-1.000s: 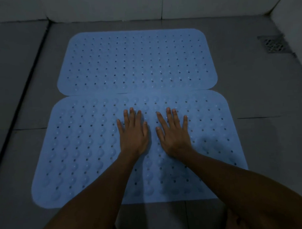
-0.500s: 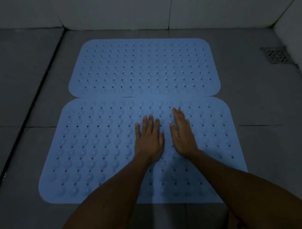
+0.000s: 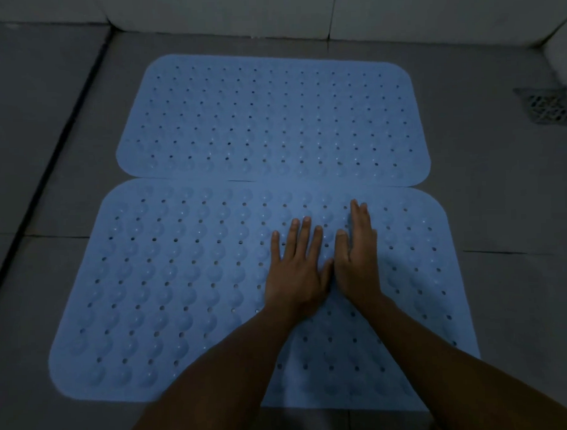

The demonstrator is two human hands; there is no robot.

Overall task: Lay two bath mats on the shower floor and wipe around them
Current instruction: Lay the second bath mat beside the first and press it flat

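Floor tiles (image 3: 32, 133): grey shower floor left of the near mat; a dark grout line or channel runs along it, well clear of the mat's left edge; bare tile shows on every side of the mats, which is the margin the task wants wiped.
Near mat (image 3: 156, 283): blue perforated rubber bath mat, flat on the floor, closest to the person; both hands rest on its middle-right part; judged to be pressed down so that its underside grips the tile.
Far mat (image 3: 272, 118): a second blue mat of the same kind, directly beyond the near mat; their long edges meet along a seam, and toward the right the near mat may slightly overlap the far one, though the dim light makes this unsure; laid edge to edge, presumably to cover the floor without a gap.
Left hand (image 3: 297, 272): palm down on the near mat, fingers spread and flat, gripping nothing; it bears down rather than holds.
Right hand (image 3: 357, 260): just right of the left hand, the two touching at the thumb side; fingers together and extended, flat on the near mat, holding nothing.
Drain grate (image 3: 548, 109): set in the floor well right of the far mat, left uncovered, likely so water can run off.
Stage: both mats appear laid; no cloth is in view; wiping not yet begun.
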